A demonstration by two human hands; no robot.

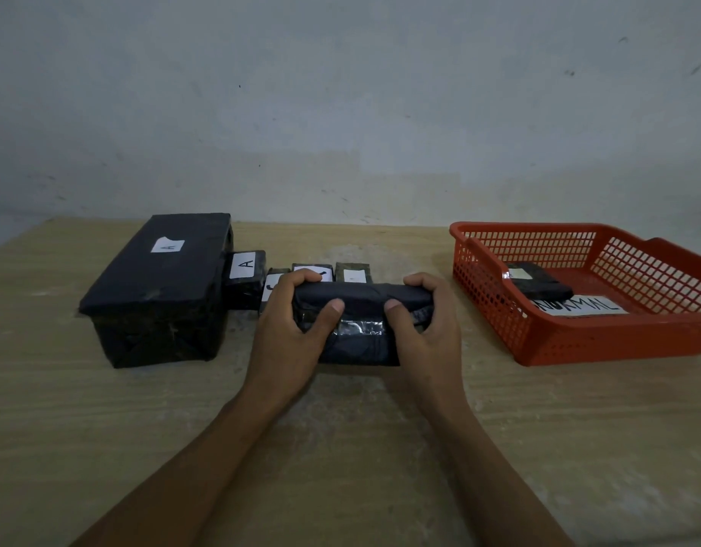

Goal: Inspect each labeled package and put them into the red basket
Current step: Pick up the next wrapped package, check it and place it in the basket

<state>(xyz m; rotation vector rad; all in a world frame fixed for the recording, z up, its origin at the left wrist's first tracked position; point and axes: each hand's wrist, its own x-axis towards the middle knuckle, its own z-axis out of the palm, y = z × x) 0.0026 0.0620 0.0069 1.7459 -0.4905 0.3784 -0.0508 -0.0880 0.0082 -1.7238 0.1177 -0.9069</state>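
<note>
matt black plastic-wrapped package [360, 325]

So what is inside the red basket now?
One small black package with a white label lies in the red basket, partly covering a paper sign. Its label text is too small to read.

Light wood-grain table [104, 408] fills the lower view, worn pale patch near its middle; behind its far edge a scuffed, grey-white wall [341, 92] with scattered dark marks.
</note>
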